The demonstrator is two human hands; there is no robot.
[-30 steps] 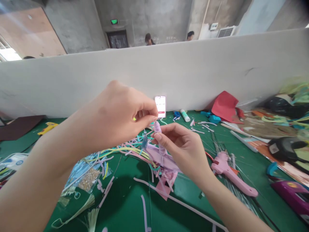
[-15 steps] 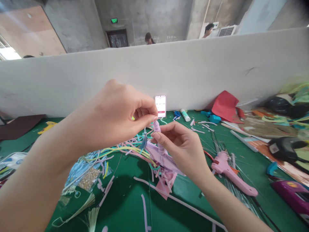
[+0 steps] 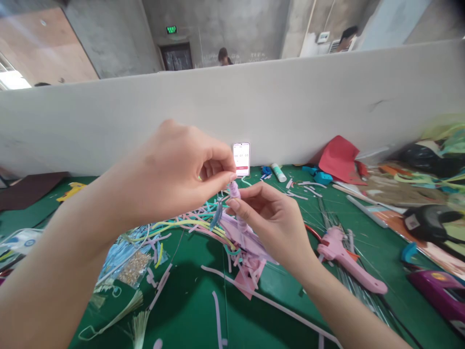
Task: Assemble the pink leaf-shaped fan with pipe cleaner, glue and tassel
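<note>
My left hand (image 3: 174, 172) is raised over the green mat (image 3: 189, 310), its thumb and forefinger pinched on the top of a small lilac paper piece (image 3: 235, 190). My right hand (image 3: 271, 220) holds that same lilac craft piece (image 3: 243, 232) from below, fingers curled round its stem. A thin blue tassel (image 3: 218, 213) hangs beside it. Under both hands lies a heap of pastel paper strips (image 3: 181, 225).
A phone (image 3: 241, 159) leans on the white partition (image 3: 254, 106). A pink glue gun (image 3: 345, 259), a glue stick (image 3: 278, 172), red paper (image 3: 337, 157) and craft clutter lie at right. A bag of gold beads (image 3: 132, 269) sits at left. People stand behind the partition.
Both hands stay almost still on the lilac piece, shifting very slightly. A person behind the partition has moved to the right.
</note>
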